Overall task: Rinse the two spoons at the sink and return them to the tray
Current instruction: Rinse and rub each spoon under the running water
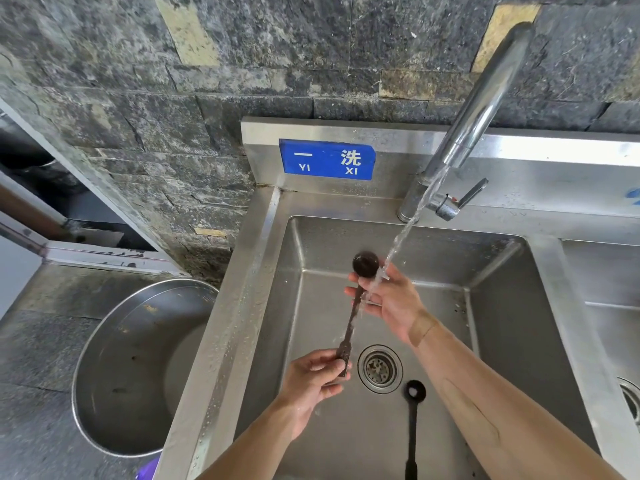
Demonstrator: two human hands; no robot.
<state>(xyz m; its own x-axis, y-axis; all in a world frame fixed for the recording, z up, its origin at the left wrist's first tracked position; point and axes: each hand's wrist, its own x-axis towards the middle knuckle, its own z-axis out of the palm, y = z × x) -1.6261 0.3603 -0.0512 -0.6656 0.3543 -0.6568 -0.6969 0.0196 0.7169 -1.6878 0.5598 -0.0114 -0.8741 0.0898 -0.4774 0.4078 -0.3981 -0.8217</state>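
While water from the faucet [485, 98] runs into the steel sink [433, 258], the left hand [315, 379] pinches the handle of a dark spoon [356, 306]; the right hand [388, 299], fingers extended, touches its neck. A second spoon [412, 427] lies in the basin beside the drain [380, 368]. A metal basin [138, 368] sits on the floor, left.

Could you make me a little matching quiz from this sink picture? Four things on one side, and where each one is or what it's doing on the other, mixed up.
Things:
1. dark long-handled spoon with round bowl
2. second black spoon
3. curved chrome faucet
4. large round steel basin

States:
A. lying on the sink floor beside the drain
B. standing on the floor left of the sink
C. held at its handle end by the left hand, the right hand at its neck
D. running water

Pairs: 1-C, 2-A, 3-D, 4-B
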